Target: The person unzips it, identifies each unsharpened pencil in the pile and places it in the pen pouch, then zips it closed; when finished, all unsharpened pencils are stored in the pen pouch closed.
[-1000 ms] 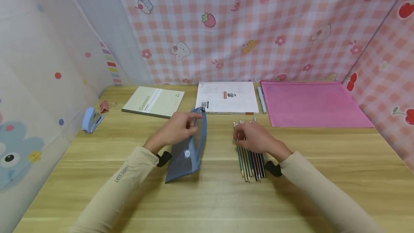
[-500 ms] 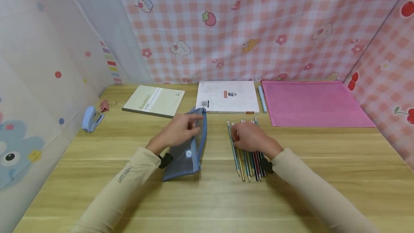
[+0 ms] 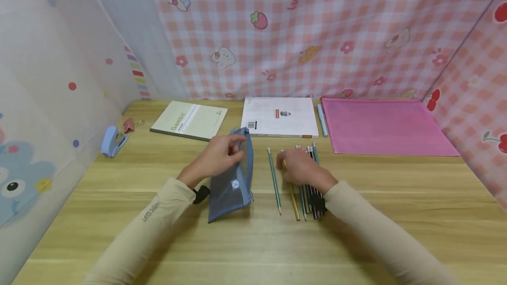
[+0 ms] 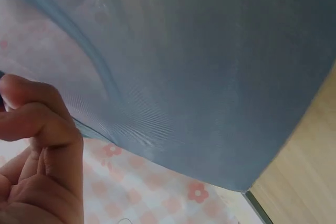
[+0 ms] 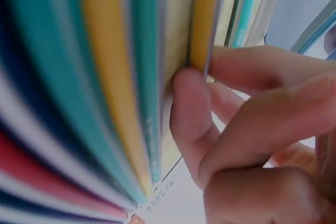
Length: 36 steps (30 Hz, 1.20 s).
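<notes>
My left hand (image 3: 222, 155) grips the upper side of a blue-grey mesh zip pencil pouch (image 3: 225, 195), tilted up off the table. In the left wrist view the curled fingers of my left hand (image 4: 44, 140) are beside the mesh pouch (image 4: 199, 77); their contact point is partly hidden. My right hand (image 3: 303, 168) pinches a yellow pencil (image 3: 295, 208) between thumb and fingertip, clear in the right wrist view, where the yellow pencil (image 5: 205, 19) stands between them. A teal pencil (image 3: 274, 181) lies apart to the left; several other pencils (image 3: 306, 199) lie under the right hand.
Along the back lie a green notebook (image 3: 190, 120), a white book (image 3: 279, 120), a light-blue pen (image 3: 322, 120) and a pink folder (image 3: 388, 126). A blue stapler (image 3: 112, 141) and a pink binder clip (image 3: 128, 125) sit at the left.
The teal pencil has slid left away from the bunch, and my right hand has moved slightly left and now holds the yellow pencil. My left hand stays at the pouch.
</notes>
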Each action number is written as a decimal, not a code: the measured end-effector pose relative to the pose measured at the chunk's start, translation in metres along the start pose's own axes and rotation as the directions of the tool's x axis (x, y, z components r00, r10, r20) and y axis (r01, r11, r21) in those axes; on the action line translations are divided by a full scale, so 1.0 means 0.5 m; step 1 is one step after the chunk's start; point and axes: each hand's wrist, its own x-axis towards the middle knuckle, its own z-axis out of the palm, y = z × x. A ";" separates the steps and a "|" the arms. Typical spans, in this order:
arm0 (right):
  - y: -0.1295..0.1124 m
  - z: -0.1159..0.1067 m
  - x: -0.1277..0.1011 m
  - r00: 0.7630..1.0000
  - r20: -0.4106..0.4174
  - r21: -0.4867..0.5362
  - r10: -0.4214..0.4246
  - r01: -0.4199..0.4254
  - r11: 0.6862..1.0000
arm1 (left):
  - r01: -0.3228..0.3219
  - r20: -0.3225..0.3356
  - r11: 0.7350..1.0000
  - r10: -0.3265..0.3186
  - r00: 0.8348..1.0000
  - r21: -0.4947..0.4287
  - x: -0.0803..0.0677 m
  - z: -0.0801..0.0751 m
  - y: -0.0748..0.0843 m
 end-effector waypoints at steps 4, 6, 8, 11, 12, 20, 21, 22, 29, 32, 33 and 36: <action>-0.001 0.003 0.009 1.000 -0.009 0.028 0.002 -0.002 1.000 | -0.019 -0.011 1.000 0.019 1.000 0.006 -0.003 0.005 0.002; 0.002 -0.001 0.011 1.000 -0.011 0.053 0.004 -0.004 0.999 | -0.035 -0.011 0.999 0.035 0.999 0.002 -0.004 0.008 0.003; 0.006 -0.009 0.012 1.000 -0.017 0.092 -0.003 0.004 0.996 | -0.044 -0.010 0.999 0.044 0.999 -0.005 -0.005 0.008 0.006; 0.009 -0.027 0.012 0.999 -0.030 0.206 -0.011 0.017 0.978 | -0.048 -0.009 0.999 0.048 0.999 -0.008 -0.005 0.007 0.012; 0.009 -0.034 0.011 0.999 -0.030 0.263 -0.017 0.025 0.964 | -0.048 -0.011 0.999 0.048 0.999 -0.006 -0.004 0.007 0.013; -0.014 -0.075 0.022 0.998 -0.065 0.737 -0.010 0.054 0.673 | -0.064 -0.043 0.998 0.064 0.997 0.005 0.003 0.008 0.024; -0.018 -0.075 0.025 0.996 -0.092 0.768 0.006 0.068 0.636 | -0.068 -0.048 0.998 0.068 0.997 0.003 0.004 0.009 0.025; -0.020 -0.074 0.029 0.992 -0.124 0.793 0.022 0.086 0.604 | -0.073 -0.054 0.997 0.072 0.996 -0.001 0.005 0.011 0.027; -0.054 -0.044 0.049 0.953 -0.268 0.796 0.139 0.138 0.590 | -0.067 -0.063 0.995 0.063 0.996 -0.076 0.008 0.023 0.033; -0.070 -0.032 0.049 0.962 -0.246 0.719 0.122 0.097 0.688 | -0.069 -0.094 0.992 0.059 0.994 -0.103 0.008 0.027 0.033; -0.074 -0.029 0.049 0.966 -0.230 0.692 0.116 0.079 0.718 | -0.072 -0.112 0.991 0.059 0.992 -0.111 0.008 0.027 0.034; -0.087 -0.026 0.045 0.981 -0.174 0.629 0.089 0.041 0.777 | -0.082 -0.172 0.987 0.058 0.983 -0.138 0.008 0.029 0.034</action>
